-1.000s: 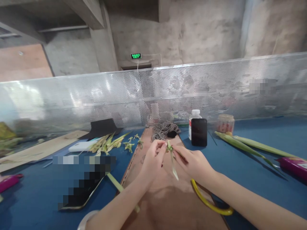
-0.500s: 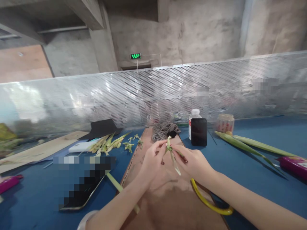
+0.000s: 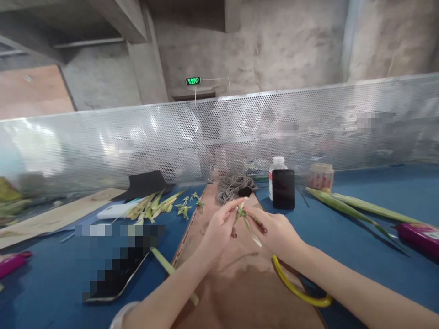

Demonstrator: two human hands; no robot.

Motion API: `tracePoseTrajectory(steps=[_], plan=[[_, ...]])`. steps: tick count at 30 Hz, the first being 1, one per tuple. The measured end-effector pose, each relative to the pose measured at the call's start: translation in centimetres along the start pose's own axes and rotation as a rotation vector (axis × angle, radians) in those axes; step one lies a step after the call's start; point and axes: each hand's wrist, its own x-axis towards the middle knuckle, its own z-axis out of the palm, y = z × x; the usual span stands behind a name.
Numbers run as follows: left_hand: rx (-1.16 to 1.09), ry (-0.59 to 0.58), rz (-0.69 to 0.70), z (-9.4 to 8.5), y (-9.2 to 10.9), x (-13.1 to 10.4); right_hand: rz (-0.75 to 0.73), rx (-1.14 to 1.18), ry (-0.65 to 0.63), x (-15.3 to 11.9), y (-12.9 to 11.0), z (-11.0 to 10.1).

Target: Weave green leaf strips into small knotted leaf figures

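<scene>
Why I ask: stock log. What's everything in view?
Flat tabletop: one, blue, foreground.
Long board: one, brown, centre.
Leaf-strip piece: one, green, held over board.
Loose leaf strips: several, green, left.
Small leaf pieces: several, green, board's left edge.
Tangled yarn: one, grey, board's far end.
Flat slab: one, black, right of yarn.
Capped bottle: one, white, behind slab.
Clear jar: one, red-marked, right.
Long leaves: two, green, right.
Curved tube: one, yellow, board's right edge.
Glossy packets: two, purple, opposite sides.
Stiff sheet: one, black, back left.
Slim case: one, white, left.
Pixelated object: one, dark, near left.
Perforated metal screen: one, silver, behind.
EXIT sign: one, green, above screen.
Concrete wall: one, grey, back.
Left hand, right hand: two, bare, centre.
</scene>
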Motion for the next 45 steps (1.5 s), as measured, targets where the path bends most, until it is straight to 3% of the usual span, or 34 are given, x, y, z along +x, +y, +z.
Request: tracePoseTrajectory(steps=[3, 9, 11, 15, 19, 25, 31, 37, 40, 45], plan=[[-0.026, 0.007, -0.057, 0.0, -0.3, 0.1, -0.002, 0.008, -0.011, 0.0, 0.1, 0.0], [-0.053, 0.116, -0.068, 0.1, -0.6, 0.1, -0.007, -0.009, -0.004, 0.1, 0.0, 0.0], [-0.014, 0.105, -0.052, 0.1, -0.4, 0.0, -0.034, -0.043, -0.001, 0.1, 0.1, 0.0], [0.067, 0.095, -0.016, 0.1, -0.1, -0.1, -0.130, -0.142, -0.002, 0.0, 0.7, 0.0], [0.045, 0.140, -0.068, 0.1, -0.2, -0.1, -0.282, -0.252, 0.004, 0.1, 1.3, -0.2], [0.033, 0.112, -0.051, 0.1, 0.1, 0.0, -0.486, -0.374, -0.009, 0.2, 0.8, -1.1], [-0.158, 0.053, -0.128, -0.1, -0.3, 0.2, -0.397, -0.296, 0.015, 0.0, 0.6, -0.6], [-0.422, -0.062, -0.239, -0.5, -0.8, 0.5, -0.149, -0.084, 0.001, -0.2, 0.6, 0.1], [-0.354, -0.031, -0.207, -0.5, -0.6, 0.6, -0.073, -0.076, -0.012, -0.1, 0.3, 0.0], [-0.012, 0.061, 0.002, -0.4, 0.4, 0.0, -0.085, -0.175, -0.004, -0.2, -0.2, -0.1]])
